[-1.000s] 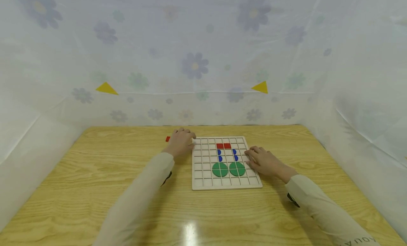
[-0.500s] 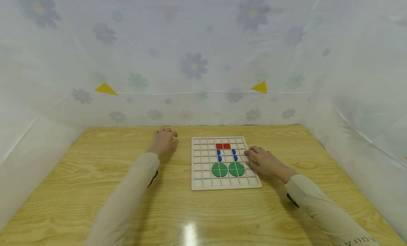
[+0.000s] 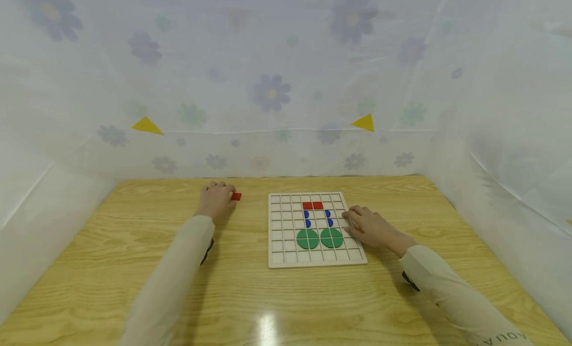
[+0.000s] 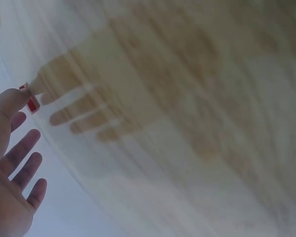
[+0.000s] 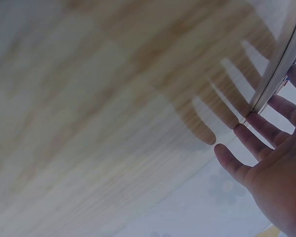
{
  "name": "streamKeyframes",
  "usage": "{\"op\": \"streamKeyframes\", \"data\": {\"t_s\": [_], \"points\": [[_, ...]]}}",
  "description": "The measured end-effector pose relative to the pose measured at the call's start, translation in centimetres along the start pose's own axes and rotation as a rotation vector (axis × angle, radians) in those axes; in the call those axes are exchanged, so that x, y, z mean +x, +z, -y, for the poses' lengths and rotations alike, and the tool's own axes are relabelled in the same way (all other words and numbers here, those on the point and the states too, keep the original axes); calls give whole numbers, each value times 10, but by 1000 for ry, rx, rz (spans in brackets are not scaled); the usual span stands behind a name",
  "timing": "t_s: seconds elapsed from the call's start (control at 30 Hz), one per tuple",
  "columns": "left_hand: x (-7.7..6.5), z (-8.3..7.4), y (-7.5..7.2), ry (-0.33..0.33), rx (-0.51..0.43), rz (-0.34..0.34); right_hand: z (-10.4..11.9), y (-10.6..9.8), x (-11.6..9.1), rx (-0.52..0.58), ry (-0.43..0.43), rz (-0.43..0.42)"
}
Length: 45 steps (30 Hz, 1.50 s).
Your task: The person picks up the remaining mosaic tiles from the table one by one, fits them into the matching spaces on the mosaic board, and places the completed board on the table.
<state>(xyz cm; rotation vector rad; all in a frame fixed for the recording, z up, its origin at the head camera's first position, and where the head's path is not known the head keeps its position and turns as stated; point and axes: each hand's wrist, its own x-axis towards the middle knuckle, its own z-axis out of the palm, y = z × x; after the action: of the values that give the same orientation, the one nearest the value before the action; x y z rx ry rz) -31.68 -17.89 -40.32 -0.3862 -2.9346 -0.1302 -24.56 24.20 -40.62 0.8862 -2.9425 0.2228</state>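
Observation:
My left hand point(image 3: 216, 199) is at the far left of the board, its thumb and index finger pinching a small red square tile point(image 3: 236, 196). In the left wrist view the thumb overlaps this red tile point(image 4: 33, 104), and the other fingers are spread apart. A pale wooden grid board point(image 3: 286, 256) lies flat on the table. Set in it are two red squares point(image 3: 312, 205), several blue half-round pieces point(image 3: 306, 214) and two green circles point(image 3: 308, 239), made of quarter pieces. My right hand point(image 3: 371, 227) rests at the board's right edge, fingers relaxed.
The wooden table point(image 3: 241, 296) reaches back to a white flowered curtain point(image 3: 313, 152), which also hangs on both sides. Two yellow triangles point(image 3: 364, 122) show on the curtain at the back.
My left hand has moved left from the board's upper left corner, passing over the red tile, and now has its thumb and index finger at it. The right hand has stayed put.

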Motion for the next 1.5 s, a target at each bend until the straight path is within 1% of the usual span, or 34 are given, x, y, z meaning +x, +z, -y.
{"op": "streamKeyframes", "data": {"t_s": [0.2,0.23,0.4,0.63,0.77,1.1,1.23,1.37,1.5], "points": [[0,2,1,-1,-34,5,-2,1,0,0,-1,2],[0,2,0,-5,-40,24,-2,1,0,0,-2,2],[2,2,-1,1,-45,20,-1,0,0,2,1,3],[2,0,-1,-4,-85,30,-1,-1,-1,5,1,-2],[3,0,-2,2,-83,35,-2,0,-1,0,-2,-8],[5,1,-3,-12,-99,54,-3,1,0,-2,9,-4],[4,-1,-5,-19,-103,66,-3,1,0,1,15,3],[3,-2,-9,-10,-111,65,-2,1,1,9,18,8],[2,-2,-9,19,-105,46,-3,2,0,10,12,5]]}}
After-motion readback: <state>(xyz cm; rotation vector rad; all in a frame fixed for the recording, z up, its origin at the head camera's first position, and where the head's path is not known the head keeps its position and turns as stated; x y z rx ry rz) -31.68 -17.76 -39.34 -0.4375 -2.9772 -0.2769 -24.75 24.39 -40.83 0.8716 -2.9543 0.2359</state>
